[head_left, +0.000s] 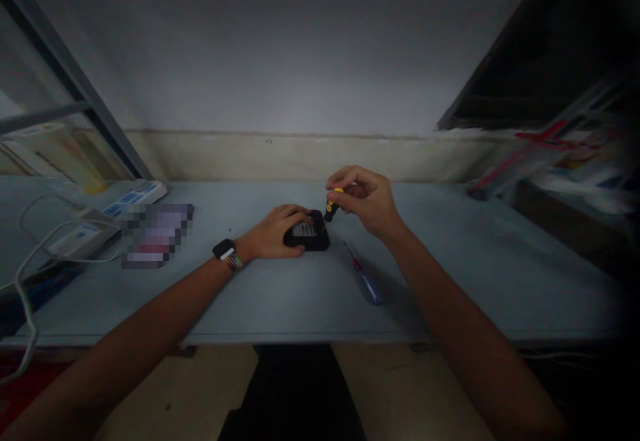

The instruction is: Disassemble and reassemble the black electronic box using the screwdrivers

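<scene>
A small black device [311, 234] with a pale label lies on the grey table [450, 274]. My left hand [273, 231] rests on its left side, fingers curled over it and holding it down. A watch sits on that wrist. My right hand [363, 200] pinches the yellow top of a small yellow-and-black screwdriver [332, 206], whose tip points down onto the device's right edge. A second screwdriver [365, 280] with a clear blue handle and red shaft lies on the table just right of the device, below my right forearm.
At the left lie white power strips [133, 196], a white cable [30, 254] and a blurred-out flat object [155, 234]. A metal shelf frame [70, 74] rises at the far left. Cluttered packages [560, 154] sit at the right. The wall runs behind the table.
</scene>
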### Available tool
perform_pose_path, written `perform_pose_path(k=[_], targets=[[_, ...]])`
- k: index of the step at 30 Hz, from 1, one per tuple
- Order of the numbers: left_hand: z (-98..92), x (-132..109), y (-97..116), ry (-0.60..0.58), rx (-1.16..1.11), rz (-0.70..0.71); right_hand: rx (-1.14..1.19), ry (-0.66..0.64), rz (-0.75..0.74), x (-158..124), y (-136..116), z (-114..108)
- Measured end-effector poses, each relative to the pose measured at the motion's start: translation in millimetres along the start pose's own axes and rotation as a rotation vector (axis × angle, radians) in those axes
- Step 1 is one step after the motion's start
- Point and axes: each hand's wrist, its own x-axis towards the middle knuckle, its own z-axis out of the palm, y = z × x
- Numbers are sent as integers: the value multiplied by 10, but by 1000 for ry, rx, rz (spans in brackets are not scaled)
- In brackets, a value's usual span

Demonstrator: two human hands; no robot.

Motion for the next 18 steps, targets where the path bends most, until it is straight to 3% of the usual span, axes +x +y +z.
perform_pose_path(k=[5,8,12,15,18], targets=[[-4,-4,-3,4,-14,1,-42,-18,130,-7,-37,7],[4,-9,-25,14,-15,9,-100,-138,217,-35,-49,-22],[12,-4,-47,19,-22,14,-272,-265,115,-23,-67,-90],[6,5,-42,6,-28,6,-322,-207,29,12,-138,-141],[8,12,-32,-5,-20,-4,-243,-57,32,43,-231,-125]])
